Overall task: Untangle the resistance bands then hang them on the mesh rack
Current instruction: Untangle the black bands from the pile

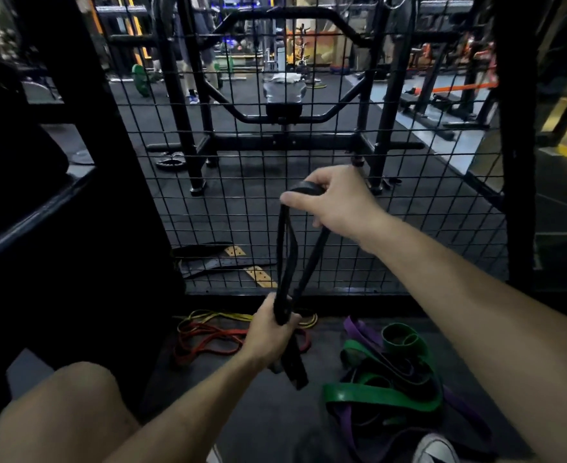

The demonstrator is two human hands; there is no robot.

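Head view, the only one I have: my right hand (328,198) pinches the top of a black band (287,262) between thumb and curled fingers, holding it up just in front of the mesh rack (409,228). My left hand (270,332) grips the same band lower down, fingers wrapped round it, with a loose end hanging below the fist. Between the hands the band runs in strands that look doubled or crossed, so I judge it not fully straightened yet.

As far as I can see, nothing hangs on the mesh, so the hanging part has not begun. On the floor near left lies a red and yellow tangle (215,332); near right, a green and purple heap (385,379) is knotted together, with a dark strand running through it. A belt (222,262) lies beyond the mesh.

By my reckoning the job is at an early stage: one band in hand, the two piles left to separate.
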